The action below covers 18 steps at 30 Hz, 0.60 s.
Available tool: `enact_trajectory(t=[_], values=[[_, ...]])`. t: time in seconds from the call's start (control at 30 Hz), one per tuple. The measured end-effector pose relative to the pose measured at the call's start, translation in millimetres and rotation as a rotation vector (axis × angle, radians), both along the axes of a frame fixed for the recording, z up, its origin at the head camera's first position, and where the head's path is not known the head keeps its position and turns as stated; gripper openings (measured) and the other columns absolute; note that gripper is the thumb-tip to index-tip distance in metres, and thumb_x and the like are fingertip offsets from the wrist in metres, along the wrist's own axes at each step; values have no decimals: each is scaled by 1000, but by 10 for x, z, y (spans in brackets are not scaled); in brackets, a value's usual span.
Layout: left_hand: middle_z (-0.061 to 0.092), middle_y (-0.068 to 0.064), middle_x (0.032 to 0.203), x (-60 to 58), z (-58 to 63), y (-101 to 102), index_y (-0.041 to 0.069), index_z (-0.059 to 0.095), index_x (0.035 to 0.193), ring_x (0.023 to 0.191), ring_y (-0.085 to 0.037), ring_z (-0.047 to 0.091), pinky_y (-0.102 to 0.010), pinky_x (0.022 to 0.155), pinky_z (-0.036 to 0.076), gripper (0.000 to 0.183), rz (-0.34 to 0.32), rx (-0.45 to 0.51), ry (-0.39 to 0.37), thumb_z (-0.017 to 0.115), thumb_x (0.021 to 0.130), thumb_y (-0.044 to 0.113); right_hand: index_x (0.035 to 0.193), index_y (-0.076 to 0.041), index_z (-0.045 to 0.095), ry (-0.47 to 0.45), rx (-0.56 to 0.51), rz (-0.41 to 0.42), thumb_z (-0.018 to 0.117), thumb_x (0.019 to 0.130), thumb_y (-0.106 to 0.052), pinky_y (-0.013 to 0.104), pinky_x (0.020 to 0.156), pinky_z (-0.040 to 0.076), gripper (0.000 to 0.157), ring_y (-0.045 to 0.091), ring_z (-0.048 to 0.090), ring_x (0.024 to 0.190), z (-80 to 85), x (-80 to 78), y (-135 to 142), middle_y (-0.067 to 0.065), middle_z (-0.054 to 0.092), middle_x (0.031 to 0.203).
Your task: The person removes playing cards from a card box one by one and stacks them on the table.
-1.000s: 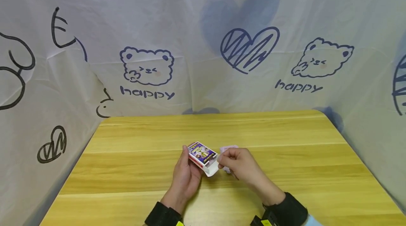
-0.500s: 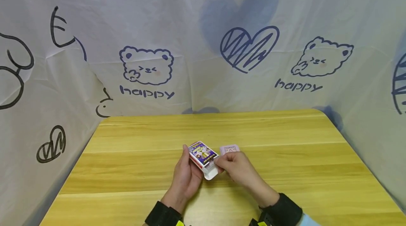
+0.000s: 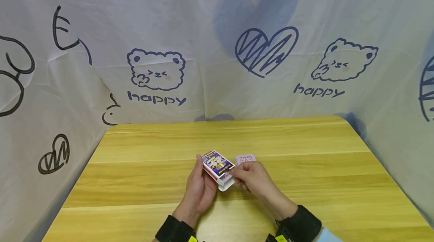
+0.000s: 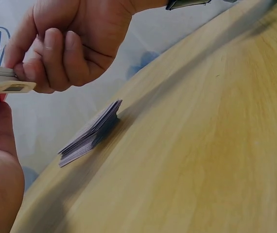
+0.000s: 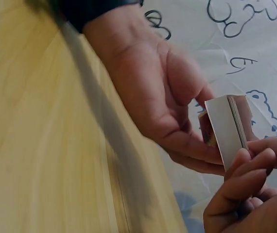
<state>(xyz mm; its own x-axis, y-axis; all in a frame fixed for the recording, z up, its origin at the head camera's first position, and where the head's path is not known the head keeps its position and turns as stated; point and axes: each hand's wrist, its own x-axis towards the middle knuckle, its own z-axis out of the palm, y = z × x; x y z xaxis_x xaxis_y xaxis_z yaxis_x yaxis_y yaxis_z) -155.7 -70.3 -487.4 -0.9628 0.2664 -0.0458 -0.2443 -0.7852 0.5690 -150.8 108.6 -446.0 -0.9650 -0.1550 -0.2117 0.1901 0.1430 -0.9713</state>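
My left hand (image 3: 200, 189) grips a playing-card box (image 3: 218, 163) with a purple and yellow front, held tilted above the table with its open end toward the right hand. The thumb lies along the box's left side. My right hand (image 3: 256, 179) has thumb and fingers at that open end, pinching the edge of the playing cards (image 5: 237, 121) inside. In the right wrist view the white box flap (image 5: 220, 131) stands beside the thin card edges. A pile of playing cards (image 4: 91, 135) lies on the table behind the right hand, partly hidden by it in the head view.
The wooden table (image 3: 142, 166) extends around both hands. White cloth (image 3: 207, 27) with drawn bears and hearts hangs behind and at both sides of it. Each wrist wears a black strap (image 3: 300, 223) with a camera mount.
My right hand has moved slightly left and down onto the box's open end, uncovering more of the card pile. Patterned card backs now show at the opening. The left hand is almost still.
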Motion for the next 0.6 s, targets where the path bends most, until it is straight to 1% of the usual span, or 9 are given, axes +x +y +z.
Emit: enact_trajectory(t=[0.1, 0.2, 0.33, 0.47, 0.53, 0.6], values=[[13, -19, 159, -2, 11, -4, 3, 16, 150, 139, -23, 33, -30, 112, 36, 73, 13, 1, -12, 35, 100, 53, 73, 1, 60, -29, -48, 34, 68, 87, -16, 19, 38, 32, 24, 8, 40, 44, 21, 6, 6, 2, 58, 62], [14, -20, 159, -3, 15, -8, 3, 18, 149, 138, -24, 35, -30, 111, 37, 72, 25, -5, -22, 35, 101, 53, 74, 1, 60, -40, -56, 38, 68, 87, -17, 19, 38, 33, 24, 8, 41, 44, 43, 15, 5, 3, 59, 64], [19, -18, 158, -3, 17, -8, 6, 19, 150, 137, -23, 37, -31, 111, 37, 67, 49, -6, -20, 33, 102, 51, 77, 3, 62, -46, -45, -20, 69, 86, -15, 19, 38, 35, 21, 9, 43, 45, 58, 25, -7, 5, 60, 64], [27, -13, 155, -6, 8, -12, 8, 19, 151, 137, -21, 37, -30, 112, 36, 68, 88, 15, -11, 37, 101, 50, 78, 3, 63, -38, -39, -87, 70, 84, -15, 20, 38, 37, 20, 9, 45, 46, 62, 34, -19, 8, 63, 67], [29, -11, 155, -11, 1, -23, 8, 19, 151, 137, -20, 37, -29, 112, 36, 69, 107, 37, -12, 40, 100, 50, 78, 2, 62, -33, -52, -94, 71, 84, -14, 20, 38, 37, 20, 10, 45, 46, 64, 35, -21, 9, 63, 68], [28, -11, 155, -21, -4, -38, 8, 20, 151, 137, -19, 36, -29, 112, 36, 70, 125, 46, -16, 40, 100, 51, 78, 3, 62, -29, -64, -81, 70, 84, -13, 20, 38, 38, 19, 10, 46, 45, 64, 33, -19, 7, 62, 65]])
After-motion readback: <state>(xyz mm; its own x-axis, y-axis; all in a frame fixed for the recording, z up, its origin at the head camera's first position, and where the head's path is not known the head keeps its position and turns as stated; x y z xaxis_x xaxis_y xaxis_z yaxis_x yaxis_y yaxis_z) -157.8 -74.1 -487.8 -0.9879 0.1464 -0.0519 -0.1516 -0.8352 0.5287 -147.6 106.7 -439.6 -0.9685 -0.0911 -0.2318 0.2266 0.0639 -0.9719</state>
